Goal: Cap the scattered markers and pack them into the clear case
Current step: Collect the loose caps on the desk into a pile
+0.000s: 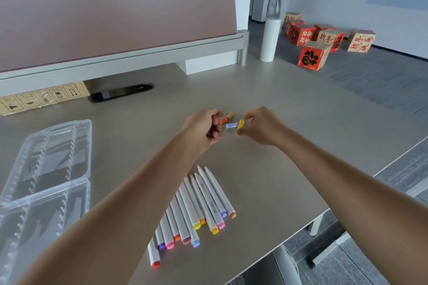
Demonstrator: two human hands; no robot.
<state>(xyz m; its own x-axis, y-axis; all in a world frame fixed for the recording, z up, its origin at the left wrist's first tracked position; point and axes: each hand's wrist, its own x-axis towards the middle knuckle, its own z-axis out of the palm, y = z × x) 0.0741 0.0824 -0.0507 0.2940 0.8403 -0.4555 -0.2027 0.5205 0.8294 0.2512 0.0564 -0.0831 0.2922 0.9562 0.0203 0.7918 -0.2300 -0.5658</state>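
Observation:
Several uncapped white markers [203, 201] lie side by side on the grey table [301, 109], tips pointing away from me, coloured ends toward me. Farther out, my left hand [203, 127] grips a bunch of caps, red and purple showing among the fingers. My right hand [261, 126] pinches a yellow cap [240, 124]. Between the hands an orange cap [227, 118] and a pale blue cap [231, 125] lie on the table. The clear case [46, 183] stands open at the left with nothing in its slotted trays.
A flattened cardboard box [39, 97] and a black cable slot [120, 92] lie at the back left under a pink partition [115, 16]. A white roll [269, 39] stands at the back right. The table edge runs diagonally on the right; red boxes [312, 53] sit on the floor, a person behind them.

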